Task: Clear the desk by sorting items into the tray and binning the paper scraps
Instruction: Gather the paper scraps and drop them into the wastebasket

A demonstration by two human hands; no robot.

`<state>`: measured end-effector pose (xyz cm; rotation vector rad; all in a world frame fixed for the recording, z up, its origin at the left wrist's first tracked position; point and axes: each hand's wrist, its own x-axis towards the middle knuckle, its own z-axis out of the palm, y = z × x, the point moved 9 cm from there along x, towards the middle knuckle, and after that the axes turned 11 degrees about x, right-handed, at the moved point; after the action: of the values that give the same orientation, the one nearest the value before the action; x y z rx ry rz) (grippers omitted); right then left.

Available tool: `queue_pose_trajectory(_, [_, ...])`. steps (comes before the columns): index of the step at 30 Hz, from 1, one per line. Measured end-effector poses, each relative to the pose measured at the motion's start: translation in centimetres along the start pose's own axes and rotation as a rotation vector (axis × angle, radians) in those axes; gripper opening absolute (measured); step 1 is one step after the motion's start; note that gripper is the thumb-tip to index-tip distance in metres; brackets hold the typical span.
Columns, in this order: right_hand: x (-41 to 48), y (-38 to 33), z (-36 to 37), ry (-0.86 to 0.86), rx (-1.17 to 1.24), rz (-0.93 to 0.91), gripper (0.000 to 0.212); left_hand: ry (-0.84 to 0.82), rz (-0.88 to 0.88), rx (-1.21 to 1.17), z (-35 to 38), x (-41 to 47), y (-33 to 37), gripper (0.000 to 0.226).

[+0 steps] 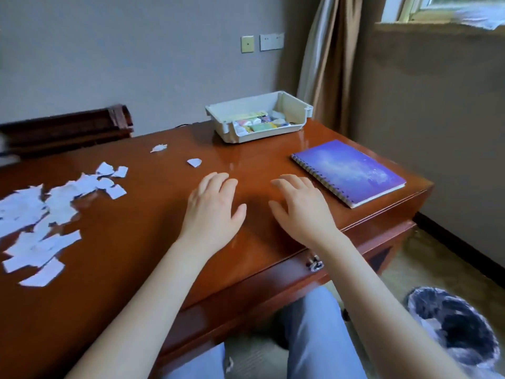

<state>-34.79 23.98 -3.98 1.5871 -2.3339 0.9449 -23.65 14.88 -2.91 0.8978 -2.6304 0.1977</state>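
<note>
Fingers (pixel 222 178) of left hand (pixel 211 207) and right hand (pixel 300 210) lie straight, slightly spread, holding nothing, over the worktop (pixel 254 165), notebook (pixel 352 170) just right.

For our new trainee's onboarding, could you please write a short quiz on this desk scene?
1. True or false: the left hand grips a paper scrap.
2. The purple notebook is: A. open and upright; B. closed, flat on the desk, right of the right hand; C. held in both hands.
3. Fill in: most paper scraps lie on the desk's ____ side.
Key: 1 false, both hands are open and hold nothing; 2 B; 3 left.
</note>
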Motion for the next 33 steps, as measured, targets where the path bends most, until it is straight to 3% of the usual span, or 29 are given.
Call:
queue_pose_trajectory(20, [14.5, -19.7, 19.0, -0.372, 0.158, -0.289, 0.047, -0.108, -0.53, 0.113, -0.3, -5.0, -29.5, 0.05])
queue_pose_trajectory(28, [18.3, -23.4, 26.5, -0.516, 0.087, -0.345, 0.075, -0.259, -0.557, 0.061, 3.0, -2.3, -34.2, 0.078])
queue_pose_trajectory(33, [20.3, -23.2, 29.6, -0.668, 0.065, -0.403, 0.063, -0.373, -0.473, 0.119, 5.7, 0.0, -36.3, 0.079])
